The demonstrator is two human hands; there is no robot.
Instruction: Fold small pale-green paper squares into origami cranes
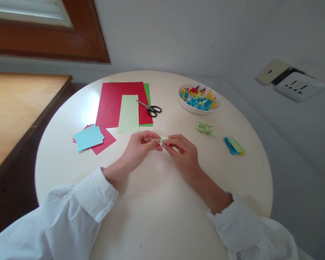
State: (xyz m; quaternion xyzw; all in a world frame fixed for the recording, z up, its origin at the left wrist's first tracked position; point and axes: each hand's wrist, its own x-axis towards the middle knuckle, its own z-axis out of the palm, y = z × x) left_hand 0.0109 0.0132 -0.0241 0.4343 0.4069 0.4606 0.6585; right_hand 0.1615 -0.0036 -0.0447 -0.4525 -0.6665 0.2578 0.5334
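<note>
Both hands meet over the middle of a round cream table (151, 213). My left hand (141, 148) and my right hand (182, 151) each pinch one small pale green folded paper piece (163, 139) between their fingertips, held just above the tabletop. Both sleeves are white. To the right of my right hand lie a few finished pale green folded paper figures (205, 128) and a small stack of cut paper strips (234, 146) in blue, yellow and green.
Red and green paper sheets (112, 101) with a pale green strip (129, 113) on top lie at the back, black-handled scissors (151, 108) beside them. Light blue and red squares (90, 137) sit left. A white dish (199, 98) holds several coloured folded figures. Wall sockets (299, 86) are at right.
</note>
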